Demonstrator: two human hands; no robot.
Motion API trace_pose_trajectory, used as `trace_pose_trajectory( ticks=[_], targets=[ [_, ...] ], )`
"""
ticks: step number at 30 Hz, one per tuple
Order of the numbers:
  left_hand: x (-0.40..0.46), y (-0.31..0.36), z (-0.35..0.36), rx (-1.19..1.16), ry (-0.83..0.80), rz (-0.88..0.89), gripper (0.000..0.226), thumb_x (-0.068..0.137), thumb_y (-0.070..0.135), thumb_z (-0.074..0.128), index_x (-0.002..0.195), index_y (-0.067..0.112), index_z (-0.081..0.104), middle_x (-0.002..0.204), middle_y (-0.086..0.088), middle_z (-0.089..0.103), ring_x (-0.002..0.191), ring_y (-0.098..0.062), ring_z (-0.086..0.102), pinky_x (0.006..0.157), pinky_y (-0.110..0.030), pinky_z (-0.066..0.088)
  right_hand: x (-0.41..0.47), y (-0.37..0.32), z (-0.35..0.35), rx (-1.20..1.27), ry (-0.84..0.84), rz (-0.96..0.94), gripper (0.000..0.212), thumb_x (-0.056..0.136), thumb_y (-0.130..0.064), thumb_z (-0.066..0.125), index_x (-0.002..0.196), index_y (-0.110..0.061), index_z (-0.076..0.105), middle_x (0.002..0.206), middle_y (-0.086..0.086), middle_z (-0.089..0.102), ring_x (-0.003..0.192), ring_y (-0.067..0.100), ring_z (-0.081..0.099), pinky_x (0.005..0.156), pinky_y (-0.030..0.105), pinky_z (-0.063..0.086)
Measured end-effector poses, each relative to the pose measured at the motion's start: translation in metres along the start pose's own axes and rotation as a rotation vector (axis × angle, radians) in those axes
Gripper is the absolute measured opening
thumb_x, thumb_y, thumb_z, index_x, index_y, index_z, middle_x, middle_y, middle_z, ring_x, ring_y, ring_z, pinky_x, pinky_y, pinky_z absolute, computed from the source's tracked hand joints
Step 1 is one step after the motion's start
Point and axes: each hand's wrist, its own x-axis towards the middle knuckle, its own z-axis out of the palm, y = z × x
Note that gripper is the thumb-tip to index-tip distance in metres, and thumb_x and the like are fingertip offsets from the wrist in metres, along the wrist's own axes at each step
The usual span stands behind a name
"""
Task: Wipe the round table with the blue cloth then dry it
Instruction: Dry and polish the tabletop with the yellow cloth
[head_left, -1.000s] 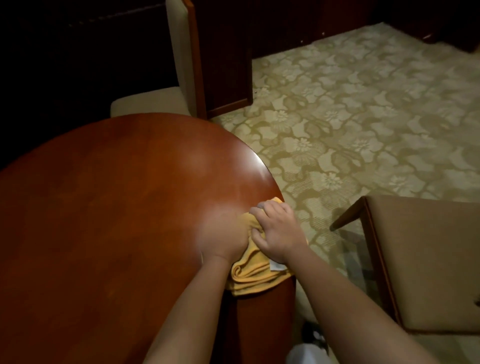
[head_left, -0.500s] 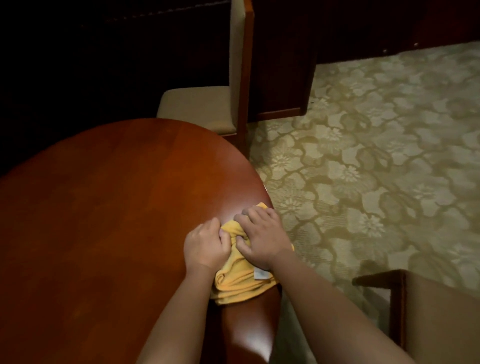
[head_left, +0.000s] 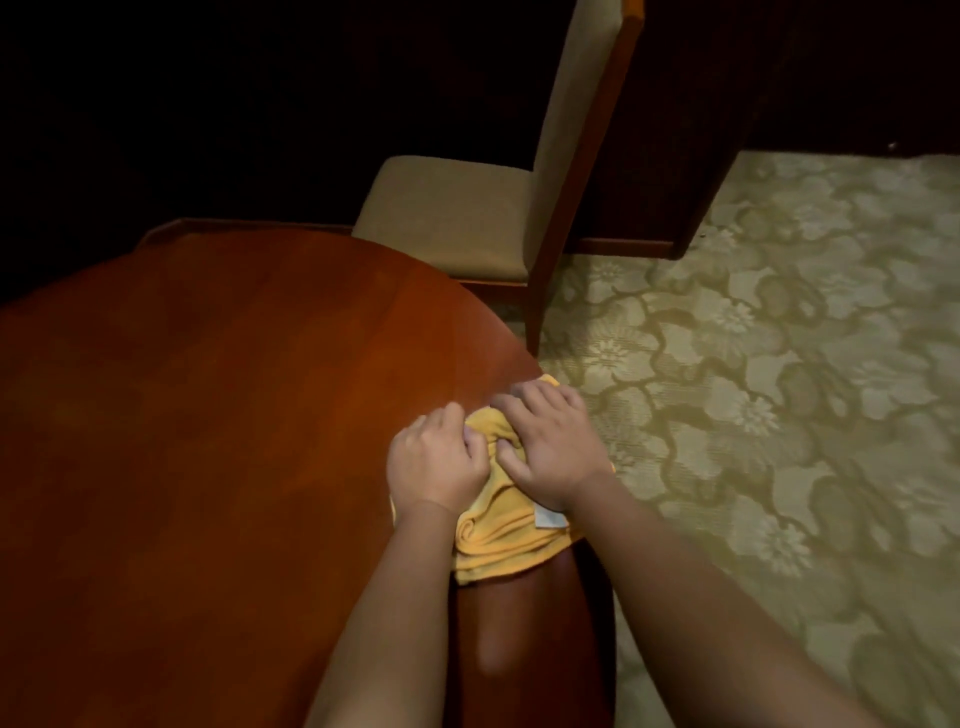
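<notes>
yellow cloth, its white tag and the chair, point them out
yellow cloth (head_left: 498, 545), head view, folded near edge
white tag (head_left: 549, 518), head view, middle of tag
chair (head_left: 452, 218), head view, seat cushion

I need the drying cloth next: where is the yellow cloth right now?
In the head view, the yellow cloth lies bunched at the round table's right edge, under the left hand and right hand.
</notes>
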Motion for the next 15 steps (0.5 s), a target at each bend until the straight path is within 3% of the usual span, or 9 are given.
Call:
trace_pose_trajectory(
  ticks=[4, 9, 15],
  targets=[
    [0.059, -0.005, 0.015, 0.024, -0.001, -0.132, 0.027, 0.084, 0.025, 0.031, 0.074, 0.012, 0.053, 0.066, -0.007, 0.056, 0.06, -0.025, 0.054, 0.054, -0.029, 0.029, 0.075, 0.025, 0.005, -0.017, -0.028, -0.082, 0.045, 0.081, -0.043, 0.04, 0.113, -0.019, 0.058, 0.108, 0.002, 0.057, 0.103, 0.022, 0.05, 0.088, 0.036, 0.028],
    [0.099, -0.012, 0.027, 0.012, 0.115, -0.283, 0.03, 0.079, 0.024, 0.032, 0.065, 0.009, 0.055, 0.055, -0.007, 0.054, 0.047, -0.025, 0.052, 0.045, -0.027, 0.038, 0.146, 0.038, 0.012, -0.047, -0.084, -0.274, 0.046, 0.082, -0.043, 0.037, 0.115, -0.016, 0.056, 0.107, 0.005, 0.056, 0.1, 0.023, 0.047, 0.084, 0.037, 0.029],
    [0.124, -0.021, 0.03, 0.016, 0.143, -0.37, 0.03, 0.078, 0.024, 0.033, 0.063, 0.01, 0.055, 0.053, -0.005, 0.053, 0.047, -0.024, 0.052, 0.045, -0.026, 0.037, 0.18, 0.041, 0.017, -0.047, -0.132, -0.33, 0.047, 0.084, -0.043, 0.037, 0.116, -0.016, 0.056, 0.109, 0.005, 0.056, 0.101, 0.026, 0.05, 0.085, 0.038, 0.03]
  ],
)
